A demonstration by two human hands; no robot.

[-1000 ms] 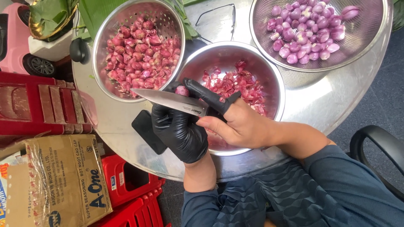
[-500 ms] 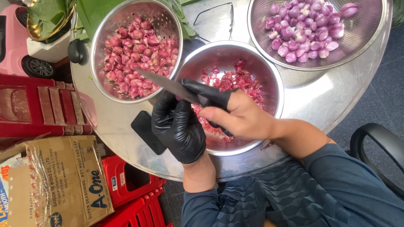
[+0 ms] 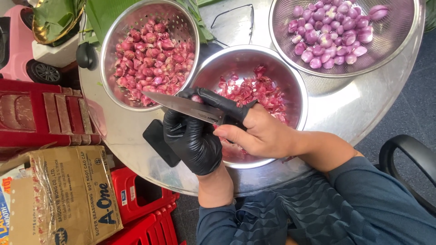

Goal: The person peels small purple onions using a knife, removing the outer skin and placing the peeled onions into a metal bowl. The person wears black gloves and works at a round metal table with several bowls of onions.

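Shallot peeling on a round metal table

At frame centre, the black-gloved left hand (image 3: pixel 193 140) pinches a small pink shallot (image 3: pixel 196 98); the bare right hand (image 3: pixel 256 134) grips a steel-bladed kitchen knife (image 3: pixel 184 105) over the steel peel bowl (image 3: pixel 290 81), on the round metal table (image 3: pixel 354 109). Since earlier, the blade sits slightly lower.

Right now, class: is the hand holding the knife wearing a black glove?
No: the right hand gripping the knife is bare; only the left hand is gloved.

L hand (image 3: pixel 193 140) black glove; R hand (image 3: pixel 261 136) bare; dk blue patterned sleeves.
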